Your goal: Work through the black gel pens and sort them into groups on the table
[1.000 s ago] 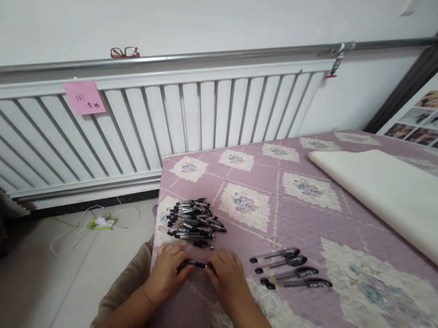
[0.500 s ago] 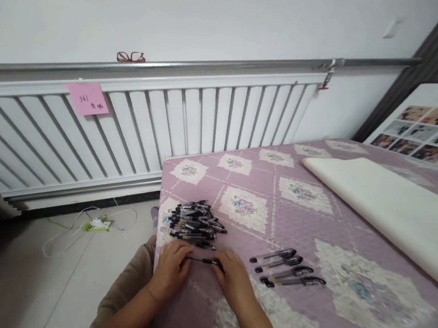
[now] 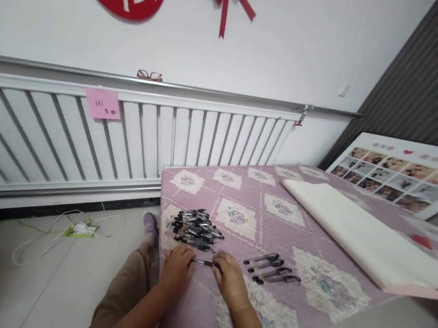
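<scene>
A dark pen lies crosswise between my two hands, low over the purple patterned cover. My left hand is closed on its left end, and my right hand is closed on its right end. Just beyond my hands sits a heap of black pens, several piled loosely on one another. To the right of my right hand, several black capped pens lie side by side in a loose row. My fingers cover both ends of the held pen.
A rolled cream sheet lies on the right part of the covered surface. Behind it leans a photo board. A white radiator runs along the wall. On the floor at left is a power strip with cords.
The camera view has tilted up and turned slightly right, so more wall and photo board show. Both hands still hold the pen in about the same place.
</scene>
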`<state>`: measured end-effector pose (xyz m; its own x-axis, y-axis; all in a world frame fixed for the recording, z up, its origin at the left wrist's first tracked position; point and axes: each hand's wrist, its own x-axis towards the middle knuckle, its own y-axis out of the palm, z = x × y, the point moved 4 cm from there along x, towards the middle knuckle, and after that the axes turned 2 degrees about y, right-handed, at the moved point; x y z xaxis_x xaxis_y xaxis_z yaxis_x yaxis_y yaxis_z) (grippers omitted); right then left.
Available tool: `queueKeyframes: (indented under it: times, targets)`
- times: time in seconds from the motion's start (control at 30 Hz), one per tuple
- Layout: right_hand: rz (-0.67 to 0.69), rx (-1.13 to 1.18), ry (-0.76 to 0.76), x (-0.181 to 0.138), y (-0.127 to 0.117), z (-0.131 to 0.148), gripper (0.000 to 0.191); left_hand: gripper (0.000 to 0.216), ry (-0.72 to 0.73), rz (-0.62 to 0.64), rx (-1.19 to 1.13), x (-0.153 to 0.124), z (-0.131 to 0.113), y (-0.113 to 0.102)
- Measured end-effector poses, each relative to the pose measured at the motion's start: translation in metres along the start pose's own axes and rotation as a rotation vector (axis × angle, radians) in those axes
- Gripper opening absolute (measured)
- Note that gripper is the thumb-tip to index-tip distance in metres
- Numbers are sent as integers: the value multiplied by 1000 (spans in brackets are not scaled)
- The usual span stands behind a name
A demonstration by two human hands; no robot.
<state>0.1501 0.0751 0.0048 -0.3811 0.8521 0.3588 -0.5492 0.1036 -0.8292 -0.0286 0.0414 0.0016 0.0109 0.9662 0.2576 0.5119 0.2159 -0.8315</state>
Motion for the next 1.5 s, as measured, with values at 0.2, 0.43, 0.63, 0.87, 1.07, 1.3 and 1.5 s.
queueKeyframes:
  times: [0.2, 0.43, 0.63, 0.87, 1.07, 1.3, 1.5]
  targets:
    - [-106, -36, 115, -18, 5, 5, 31, 25, 4, 23, 15, -3, 2, 0]
    - [-93, -133, 229, -27, 4, 14, 34, 18, 24, 48, 9, -3, -4, -5]
    - [-108, -83, 217, -29, -2, 18, 16, 13, 29, 76, 11, -3, -5, -7]
    - [-100, -26, 198, -31, -5, 22, 19, 17, 118, 108, -5, -6, -9, -7]
    - [-63, 14, 220, -31, -7, 25, 21, 15, 124, 107, 6, -6, -9, -7]
    - [-41, 30, 248, -30, -8, 26, 17, 14, 137, 127, 5, -6, -10, -7]
    - [-38, 64, 262, -32, -9, 28, 16, 15, 150, 138, -34, -8, -7, -3]
